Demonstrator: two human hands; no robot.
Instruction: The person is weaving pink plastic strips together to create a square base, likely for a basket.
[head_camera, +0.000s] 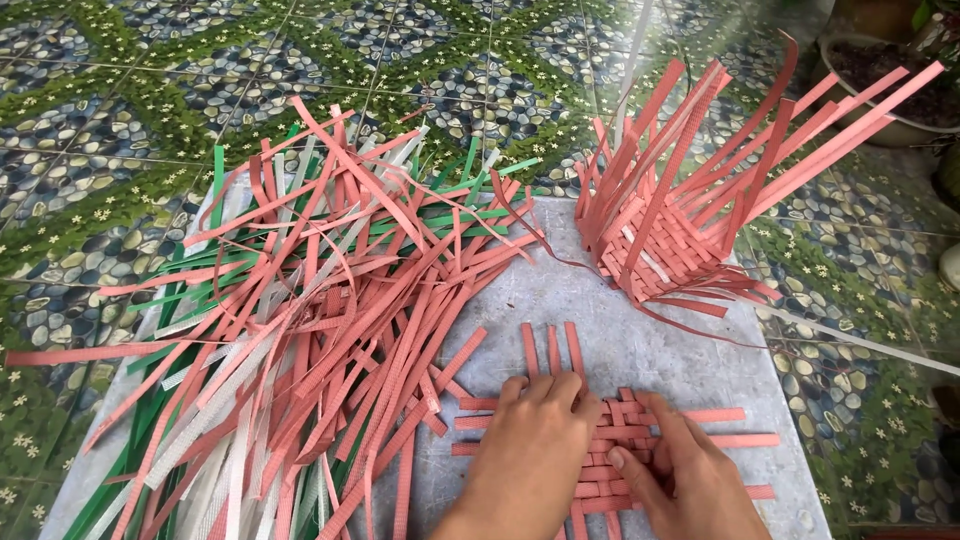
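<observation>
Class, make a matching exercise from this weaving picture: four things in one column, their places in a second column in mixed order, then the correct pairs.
Things:
1. loose strip pile
2. half-woven basket
3. flat woven mat
4. plant pot

Places:
A. top right corner, on the tiled floor
B. under both hands
C. left side of the grey board
D. far right of the board, strips sticking up

Pairs: 1-C, 2-D, 3-B, 4-A

Salmon-pink strips (330, 330), pebble-patterned floor (120, 80)
</observation>
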